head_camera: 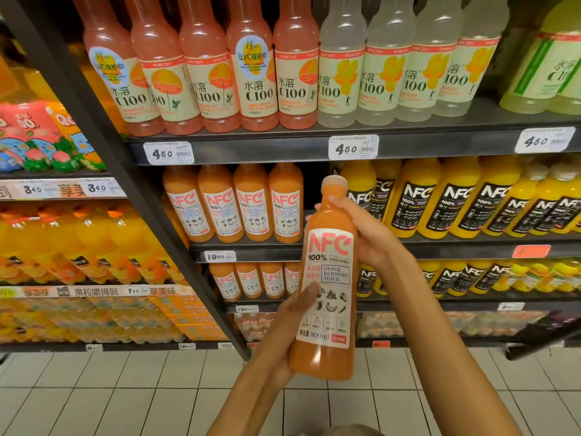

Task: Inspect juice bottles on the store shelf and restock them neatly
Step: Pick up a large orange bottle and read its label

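Observation:
I hold an orange NFC guava blended juice bottle (327, 278) upright in front of the shelves, its white label facing me. My left hand (283, 335) grips its lower part from the left, thumb on the label. My right hand (364, 234) wraps the upper part from the right, fingers behind the shoulder. A row of the same guava bottles (232, 204) stands on the middle shelf (251, 248), with a dark gap (316, 187) at the row's right end, just behind the held bottle's cap.
Yellow NFC orange juice bottles (456, 199) fill the shelf to the right. Pink and clear C100 bottles (251, 67) line the shelf above. Smaller guava bottles (251, 280) stand on the shelf below. A slanted dark upright (151, 215) divides the bays. White tiled floor (125, 391) lies below.

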`<state>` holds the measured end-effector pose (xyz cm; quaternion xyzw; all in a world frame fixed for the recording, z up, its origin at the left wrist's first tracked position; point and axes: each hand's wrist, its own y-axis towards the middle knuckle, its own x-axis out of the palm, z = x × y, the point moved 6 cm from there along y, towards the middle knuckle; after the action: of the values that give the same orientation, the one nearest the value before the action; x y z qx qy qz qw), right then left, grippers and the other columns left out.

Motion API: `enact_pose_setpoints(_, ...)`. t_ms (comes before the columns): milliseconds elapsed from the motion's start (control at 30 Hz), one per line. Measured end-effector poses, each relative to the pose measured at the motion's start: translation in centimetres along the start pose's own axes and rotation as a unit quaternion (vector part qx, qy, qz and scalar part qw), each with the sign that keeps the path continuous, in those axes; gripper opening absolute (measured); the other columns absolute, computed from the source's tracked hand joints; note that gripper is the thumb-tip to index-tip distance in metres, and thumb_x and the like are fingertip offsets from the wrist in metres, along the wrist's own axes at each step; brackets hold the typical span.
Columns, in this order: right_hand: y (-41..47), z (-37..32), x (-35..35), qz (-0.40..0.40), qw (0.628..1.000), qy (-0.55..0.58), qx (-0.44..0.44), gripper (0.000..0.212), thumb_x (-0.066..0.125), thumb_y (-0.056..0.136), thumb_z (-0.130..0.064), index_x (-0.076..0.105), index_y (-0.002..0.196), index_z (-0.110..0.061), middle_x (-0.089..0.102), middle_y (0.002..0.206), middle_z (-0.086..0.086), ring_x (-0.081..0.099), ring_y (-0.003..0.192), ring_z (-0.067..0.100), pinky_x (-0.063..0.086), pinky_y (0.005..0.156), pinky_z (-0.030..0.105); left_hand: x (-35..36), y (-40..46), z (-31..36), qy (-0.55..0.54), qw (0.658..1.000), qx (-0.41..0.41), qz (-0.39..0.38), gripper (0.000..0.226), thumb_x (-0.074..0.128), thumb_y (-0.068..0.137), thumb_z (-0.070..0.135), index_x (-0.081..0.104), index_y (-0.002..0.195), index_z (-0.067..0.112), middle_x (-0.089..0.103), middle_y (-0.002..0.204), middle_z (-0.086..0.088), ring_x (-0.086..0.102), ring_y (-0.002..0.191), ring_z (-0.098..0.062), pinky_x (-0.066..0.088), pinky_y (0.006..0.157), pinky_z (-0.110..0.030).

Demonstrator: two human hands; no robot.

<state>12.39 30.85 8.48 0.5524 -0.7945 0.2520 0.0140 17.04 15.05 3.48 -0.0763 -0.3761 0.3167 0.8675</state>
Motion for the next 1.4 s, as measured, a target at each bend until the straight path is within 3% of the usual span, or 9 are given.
enact_pose_setpoints(233,-3.6,-3.8,1.8,-0.020,0.984,-0.053,-0.170,0.037,0.063,0.081,-0.042,0.065,0.107,-0.016,0.074,0.100,0.006,0.071,0.087,0.020,0.057,0.069,0.028,-1.6,1.0,2.3,0.215,0.969,0.111,0.047,0.072,0.078,0.058,0.046,0.050,0.124,0.036,0.069,0.115,0.006,0.065,0.107,-0.021,0.056,0.084,-0.039)
enact_pose_setpoints(367,-5.9,-5.7,3.5,-0.031,0.953,-0.093,-0.288,0.028,0.068,0.080,-0.040,0.067,0.101,-0.022,0.074,0.099,-0.001,0.070,0.093,0.016,0.056,0.075,0.026,-1.0,1.9,3.8,0.285,0.946,0.152,0.017,0.086,0.082,0.056,0.049,0.040,0.130,0.041,0.065,0.120,0.013,0.061,0.112,-0.010,0.055,0.087,-0.031)
enact_pose_setpoints(500,-8.1,-6.6,5.1,-0.075,0.920,-0.142,-0.357,0.023,0.067,0.079,-0.024,0.066,0.102,-0.024,0.072,0.098,-0.011,0.067,0.097,0.008,0.052,0.078,0.019,-0.6,3.4,5.0,0.350,0.913,0.206,0.032,0.100,0.085,0.057,0.028,0.027,0.139,0.033,0.059,0.122,0.010,0.060,0.111,-0.008,0.054,0.077,-0.020)
enact_pose_setpoints(700,-11.4,-7.2,5.4,-0.160,0.853,-0.298,-0.398,0.046,0.082,0.066,-0.009,0.063,0.105,-0.024,0.069,0.109,-0.003,0.061,0.112,0.015,0.049,0.095,0.031,-0.5,4.1,7.6,0.409,0.850,0.324,0.077,0.094,0.088,0.057,0.025,0.036,0.136,0.028,0.054,0.130,0.007,0.053,0.119,-0.009,0.052,0.092,-0.026)
enact_pose_setpoints(833,-12.7,-7.2,5.5,-0.204,0.798,-0.371,-0.430,0.056,0.082,0.064,-0.009,0.058,0.109,-0.032,0.062,0.107,-0.029,0.058,0.108,-0.001,0.045,0.089,0.016,-0.4,3.9,8.5,0.427,0.821,0.368,0.088,0.085,0.086,0.062,0.028,0.037,0.131,0.034,0.050,0.127,0.019,0.050,0.118,-0.001,0.046,0.094,-0.015)
enact_pose_setpoints(933,-12.1,-7.3,5.5,-0.196,0.814,-0.330,-0.436,0.047,0.084,0.065,-0.008,0.061,0.100,-0.030,0.066,0.109,-0.017,0.059,0.112,0.009,0.047,0.094,0.025,-0.4,3.9,8.2,0.423,0.832,0.353,0.061,0.088,0.087,0.062,0.023,0.038,0.136,0.024,0.051,0.131,0.007,0.051,0.122,-0.011,0.049,0.094,-0.023)
enact_pose_setpoints(1100,-9.3,-8.1,4.0,-0.183,0.885,-0.193,-0.383,0.048,0.078,0.067,-0.037,0.063,0.112,-0.029,0.065,0.122,-0.003,0.057,0.118,0.022,0.049,0.096,0.036,-0.2,3.0,7.6,0.415,0.865,0.280,0.025,0.080,0.086,0.051,0.034,0.046,0.118,0.051,0.061,0.114,0.016,0.059,0.106,-0.001,0.052,0.076,-0.014)
enact_pose_setpoints(1200,-7.4,-7.9,3.3,-0.181,0.910,-0.099,-0.360,0.030,0.061,0.075,-0.028,0.067,0.102,-0.017,0.069,0.109,0.007,0.061,0.108,0.033,0.049,0.092,0.050,0.1,2.7,7.0,0.391,0.888,0.243,-0.027,0.079,0.085,0.056,0.027,0.046,0.121,0.048,0.063,0.117,0.012,0.060,0.111,-0.009,0.055,0.080,-0.024)
enact_pose_setpoints(1400,-5.3,-7.1,1.4,-0.009,0.956,-0.006,-0.292,0.017,0.071,0.078,-0.033,0.071,0.078,-0.016,0.073,0.087,0.008,0.070,0.081,0.023,0.055,0.071,0.035,-0.2,2.5,5.4,0.316,0.930,0.186,-0.022,0.084,0.081,0.055,0.057,0.043,0.126,0.031,0.068,0.114,0.012,0.064,0.107,-0.012,0.055,0.078,-0.023)
